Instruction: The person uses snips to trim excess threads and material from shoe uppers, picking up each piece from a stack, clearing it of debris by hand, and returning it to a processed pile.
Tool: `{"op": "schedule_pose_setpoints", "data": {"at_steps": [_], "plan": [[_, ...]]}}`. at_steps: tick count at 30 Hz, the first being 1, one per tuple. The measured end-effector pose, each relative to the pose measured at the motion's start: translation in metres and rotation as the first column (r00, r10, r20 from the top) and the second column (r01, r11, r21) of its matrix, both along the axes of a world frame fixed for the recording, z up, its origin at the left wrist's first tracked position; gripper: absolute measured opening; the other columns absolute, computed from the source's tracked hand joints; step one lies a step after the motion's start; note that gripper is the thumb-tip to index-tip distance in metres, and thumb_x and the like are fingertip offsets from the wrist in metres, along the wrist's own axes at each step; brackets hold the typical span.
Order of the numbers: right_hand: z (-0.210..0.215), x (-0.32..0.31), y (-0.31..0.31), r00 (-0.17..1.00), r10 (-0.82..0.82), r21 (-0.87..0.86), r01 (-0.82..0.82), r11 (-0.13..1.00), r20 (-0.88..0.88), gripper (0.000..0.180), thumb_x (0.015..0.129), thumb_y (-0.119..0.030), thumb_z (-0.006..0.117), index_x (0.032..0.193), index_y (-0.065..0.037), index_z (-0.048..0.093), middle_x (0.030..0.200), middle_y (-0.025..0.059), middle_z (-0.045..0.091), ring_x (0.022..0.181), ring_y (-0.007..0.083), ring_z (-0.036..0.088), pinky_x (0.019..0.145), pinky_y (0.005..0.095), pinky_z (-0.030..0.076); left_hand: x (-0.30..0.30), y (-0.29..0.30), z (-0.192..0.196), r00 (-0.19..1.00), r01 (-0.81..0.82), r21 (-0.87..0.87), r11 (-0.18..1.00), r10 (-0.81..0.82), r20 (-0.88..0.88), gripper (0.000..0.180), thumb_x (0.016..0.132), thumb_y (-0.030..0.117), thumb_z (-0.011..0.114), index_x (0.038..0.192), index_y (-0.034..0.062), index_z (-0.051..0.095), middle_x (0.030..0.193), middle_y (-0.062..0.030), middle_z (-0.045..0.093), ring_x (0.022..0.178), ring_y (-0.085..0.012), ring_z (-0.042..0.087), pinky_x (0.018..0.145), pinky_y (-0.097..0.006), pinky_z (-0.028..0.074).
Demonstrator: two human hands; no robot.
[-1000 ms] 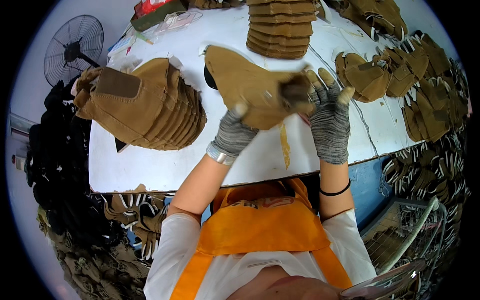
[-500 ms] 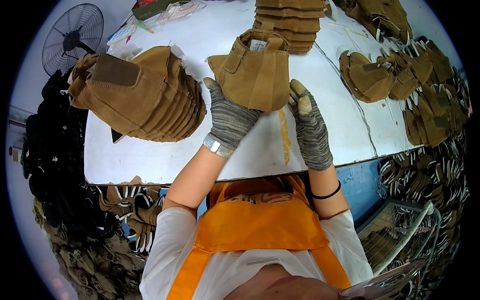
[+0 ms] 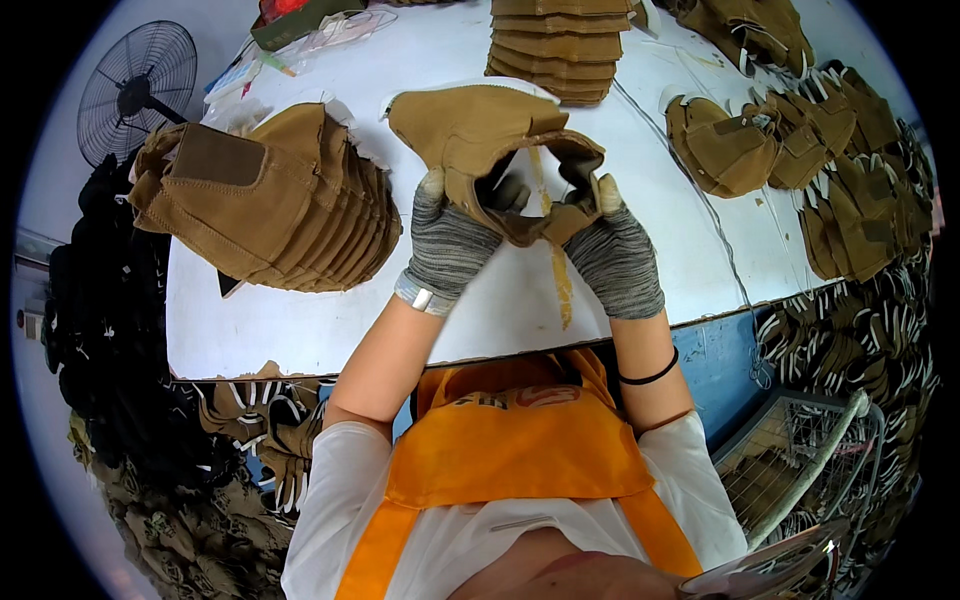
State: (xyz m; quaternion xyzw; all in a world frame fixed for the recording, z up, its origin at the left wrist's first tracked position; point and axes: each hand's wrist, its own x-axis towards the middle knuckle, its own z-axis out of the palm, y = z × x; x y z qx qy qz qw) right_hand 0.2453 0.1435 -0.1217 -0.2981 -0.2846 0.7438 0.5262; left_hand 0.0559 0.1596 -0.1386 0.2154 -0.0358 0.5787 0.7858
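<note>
Between my two hands a brown suede shoe upper (image 3: 475,118) is held up over the white table, its round opening turned toward me and a white edge along its far side. My left hand (image 3: 447,245), in a grey knit glove, grips the left rim; its thumb is outside and some fingers show through the opening. On the right rim, my gloved right hand (image 3: 622,265) closes with the thumb up, its other fingers mostly hidden behind the suede. Left of my left hand lies a nested stack of similar brown uppers (image 3: 290,215).
Another stack of uppers (image 3: 555,50) stands at the table's far side. More uppers (image 3: 722,150) lie along the right, beside a dark cable (image 3: 690,175). A black fan (image 3: 135,95) stands far left. A wire basket (image 3: 790,450) is below the table at right.
The upper has been tipped over, so its opening now faces me instead of away. My right hand has moved from beside it to gripping its rim.
</note>
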Motion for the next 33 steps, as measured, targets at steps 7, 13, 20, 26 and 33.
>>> {"op": "schedule_pose_setpoints", "data": {"at_steps": [7, 13, 20, 26, 33], "plan": [[0.020, -0.004, -0.006, 0.998, -0.007, 0.196, 0.020, 0.980, -0.066, 0.071, 0.081, -0.044, 0.066, 0.131, -0.003, 0.038, 0.114, 0.0124, 0.049, 0.099, 0.0233, 0.051, 0.088, 0.0385, 0.046, 0.005, -0.008, -0.003, 0.984, -0.098, -0.115, 0.988, 0.079, -0.161, 0.055, 0.087, 0.041, 0.050, 0.124, 0.0018, 0.045, 0.101, -0.0157, 0.060, 0.084, -0.0289, 0.063, 0.079, -0.042, 0.054], [0.023, -0.016, -0.010, 0.968, -0.150, 0.332, 0.077, 0.940, 0.200, 0.067, 0.080, -0.040, 0.068, 0.132, -0.009, 0.040, 0.118, 0.0096, 0.049, 0.107, 0.0228, 0.050, 0.091, 0.0383, 0.045, 0.009, -0.003, 0.002, 0.790, -0.295, -0.066, 0.953, 0.204, -0.579, 0.049, 0.087, 0.037, 0.054, 0.121, 0.0023, 0.044, 0.097, -0.0114, 0.057, 0.084, -0.0231, 0.058, 0.077, -0.038, 0.053], [-0.010, -0.011, 0.011, 0.149, -0.266, 0.304, -0.510, 0.805, 0.953, 0.044, 0.088, -0.035, 0.055, 0.126, -0.013, 0.045, 0.123, 0.0052, 0.053, 0.113, 0.0202, 0.051, 0.093, 0.0334, 0.045, 0.005, -0.018, 0.012, 0.945, -0.130, -0.064, 0.989, 0.104, -0.309, 0.076, 0.085, 0.051, 0.056, 0.139, 0.0069, 0.027, 0.137, -0.0123, 0.039, 0.125, -0.0268, 0.039, 0.107, -0.042, 0.032], [-0.028, -0.001, 0.009, 0.670, 0.010, 0.291, -0.337, 0.895, 0.743, 0.049, 0.086, -0.035, 0.058, 0.127, -0.011, 0.044, 0.125, 0.0057, 0.052, 0.110, 0.0213, 0.051, 0.094, 0.0319, 0.043, 0.008, -0.018, 0.014, 0.293, -0.294, 0.538, 0.790, 0.611, -0.736, 0.070, 0.079, 0.050, 0.063, 0.131, 0.0110, 0.038, 0.124, -0.0100, 0.047, 0.112, -0.0236, 0.047, 0.095, -0.040, 0.041], [0.007, -0.023, -0.016, -0.090, -0.750, 0.568, -0.597, 0.567, 0.655, 0.050, 0.081, -0.040, 0.062, 0.119, -0.009, 0.049, 0.117, 0.0039, 0.055, 0.107, 0.0215, 0.051, 0.093, 0.0333, 0.044, 0.003, -0.014, 0.020, -0.106, 0.167, 0.860, 0.483, 0.876, -0.471, 0.067, 0.083, 0.049, 0.059, 0.137, 0.0163, 0.037, 0.137, -0.0035, 0.043, 0.124, -0.0219, 0.042, 0.103, -0.037, 0.037]]}}
